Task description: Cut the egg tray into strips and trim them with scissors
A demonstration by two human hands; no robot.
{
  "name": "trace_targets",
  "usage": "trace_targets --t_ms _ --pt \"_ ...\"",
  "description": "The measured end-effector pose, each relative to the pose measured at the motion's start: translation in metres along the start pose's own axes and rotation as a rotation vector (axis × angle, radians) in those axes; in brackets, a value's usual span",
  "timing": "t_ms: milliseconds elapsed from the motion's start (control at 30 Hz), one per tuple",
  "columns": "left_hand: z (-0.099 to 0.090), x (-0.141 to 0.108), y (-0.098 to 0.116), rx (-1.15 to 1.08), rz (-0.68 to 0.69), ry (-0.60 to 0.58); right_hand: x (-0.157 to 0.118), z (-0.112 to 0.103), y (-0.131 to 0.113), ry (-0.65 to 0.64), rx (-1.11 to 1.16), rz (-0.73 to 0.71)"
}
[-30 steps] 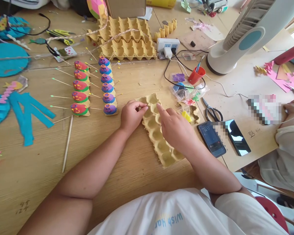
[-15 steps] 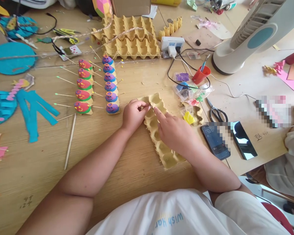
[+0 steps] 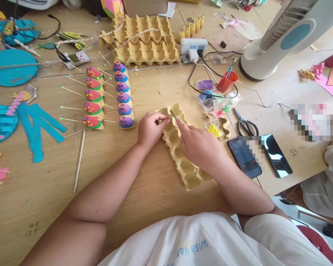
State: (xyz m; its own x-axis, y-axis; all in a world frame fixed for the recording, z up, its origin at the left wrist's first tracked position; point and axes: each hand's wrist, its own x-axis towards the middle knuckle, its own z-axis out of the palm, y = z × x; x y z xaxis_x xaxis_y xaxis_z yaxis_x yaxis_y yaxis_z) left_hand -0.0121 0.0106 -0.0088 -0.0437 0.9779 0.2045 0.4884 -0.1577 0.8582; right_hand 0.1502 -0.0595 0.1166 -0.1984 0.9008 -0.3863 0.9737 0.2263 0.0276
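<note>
An egg-carton strip [image 3: 177, 147] with two rows of cups lies on the table before me. My left hand [image 3: 152, 127] pinches the strip's far left edge between thumb and fingers. Over its far cups my right hand [image 3: 195, 142] holds a small dark blade [image 3: 172, 113], the index finger stretched along it and the other fingers curled underneath. The blade's tip points away from me, and its handle is hidden in the hand. To the left stand a row of red-and-green painted carton cups [image 3: 93, 108] and a row of purple-and-blue ones [image 3: 124, 98], both with thin sticks poking out.
Carton trays [image 3: 147, 37] and a power strip [image 3: 193, 46] are at the back. Rightward are a red cup [image 3: 226, 82], scissors [image 3: 246, 125], clay bags [image 3: 211, 96], two phones [image 3: 244, 157] and a white fan [image 3: 261, 59]. A wooden stick [image 3: 79, 160] lies left. Another person's arm [image 3: 294, 195] shows at right.
The dark blade shows more clearly beyond my right index finger, which has drawn slightly back. My left hand keeps its pinch on the carton. The view has shifted slightly.
</note>
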Motion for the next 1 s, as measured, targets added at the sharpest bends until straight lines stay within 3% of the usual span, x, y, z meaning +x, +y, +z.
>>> trace_targets --t_ms 600,1000 --pt "-0.0011 0.0000 0.0007 -0.002 0.043 0.001 0.0096 0.0043 0.0014 -0.004 -0.001 0.011" --pt "-0.0016 -0.0003 -0.0005 0.016 0.039 -0.003 -0.0002 -0.0025 -0.0044 -0.037 -0.021 0.021"
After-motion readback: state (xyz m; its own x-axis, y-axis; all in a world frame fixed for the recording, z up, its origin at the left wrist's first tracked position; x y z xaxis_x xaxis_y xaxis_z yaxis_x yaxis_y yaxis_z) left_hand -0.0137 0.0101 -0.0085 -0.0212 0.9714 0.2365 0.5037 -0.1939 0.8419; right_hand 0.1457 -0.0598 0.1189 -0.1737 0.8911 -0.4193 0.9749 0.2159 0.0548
